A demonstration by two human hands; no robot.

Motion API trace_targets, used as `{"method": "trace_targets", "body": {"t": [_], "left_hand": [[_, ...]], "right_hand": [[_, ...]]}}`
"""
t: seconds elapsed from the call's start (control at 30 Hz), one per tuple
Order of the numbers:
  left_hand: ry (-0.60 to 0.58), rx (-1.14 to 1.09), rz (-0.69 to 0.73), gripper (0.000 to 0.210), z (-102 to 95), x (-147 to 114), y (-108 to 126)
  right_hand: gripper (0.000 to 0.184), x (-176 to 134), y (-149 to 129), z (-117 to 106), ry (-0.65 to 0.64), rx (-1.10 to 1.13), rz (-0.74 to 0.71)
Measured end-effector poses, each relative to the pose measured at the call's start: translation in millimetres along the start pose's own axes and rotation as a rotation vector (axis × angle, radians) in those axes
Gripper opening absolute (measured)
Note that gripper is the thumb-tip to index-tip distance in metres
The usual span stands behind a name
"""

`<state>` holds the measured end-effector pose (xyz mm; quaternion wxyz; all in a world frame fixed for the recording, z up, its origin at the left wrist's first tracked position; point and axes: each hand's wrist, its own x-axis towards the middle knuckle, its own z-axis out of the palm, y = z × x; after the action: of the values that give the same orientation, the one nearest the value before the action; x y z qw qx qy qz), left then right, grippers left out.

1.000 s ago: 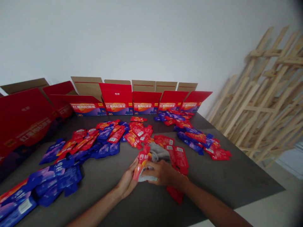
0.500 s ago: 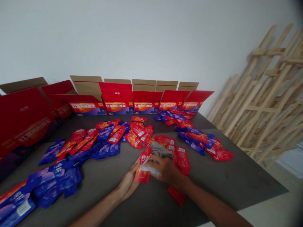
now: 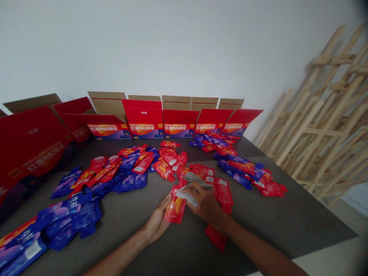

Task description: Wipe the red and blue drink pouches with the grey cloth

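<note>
My left hand (image 3: 160, 217) grips a red drink pouch (image 3: 174, 211) by its left edge, its printed front facing up. In my right hand (image 3: 203, 202) is a bunched grey cloth (image 3: 188, 194), pressed against the upper part of that pouch and covering some of its print. Beyond and beside my right hand lie several red pouches (image 3: 223, 192), partly hidden by the hand and cloth. One more red pouch (image 3: 216, 237) rests below my right wrist.
Piles of blue and red pouches (image 3: 132, 180) lie on the dark table (image 3: 126, 226), with a blue stack (image 3: 71, 218) at left and another heap (image 3: 241, 168) at right. Open red cartons (image 3: 146, 124) line the back and left. Wooden easels (image 3: 316, 122) lean against the wall at right.
My right hand has moved the cloth up and slightly right over the pouch, uncovering more of its lower front. The left hand keeps its hold.
</note>
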<state>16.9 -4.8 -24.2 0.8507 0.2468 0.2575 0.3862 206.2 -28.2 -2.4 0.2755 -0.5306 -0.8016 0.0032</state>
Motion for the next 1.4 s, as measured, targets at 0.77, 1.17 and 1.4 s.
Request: {"method": "trace_targets", "body": {"t": [0.77, 1.17, 1.4], "left_hand": [[0.010, 0.014, 0.000, 0.029, -3.2, 2, -1], [0.022, 0.017, -0.042, 0.037, 7.4, -3, 2], [0.029, 0.016, 0.000, 0.032, 5.9, -2, 2]], "right_hand": [[0.030, -4, -12, 3, -0.136, -0.026, -0.188], [0.028, 3, 4, -5, 0.091, -0.076, 0.127], [0.033, -3, -5, -2, -0.115, -0.032, -0.115]]}}
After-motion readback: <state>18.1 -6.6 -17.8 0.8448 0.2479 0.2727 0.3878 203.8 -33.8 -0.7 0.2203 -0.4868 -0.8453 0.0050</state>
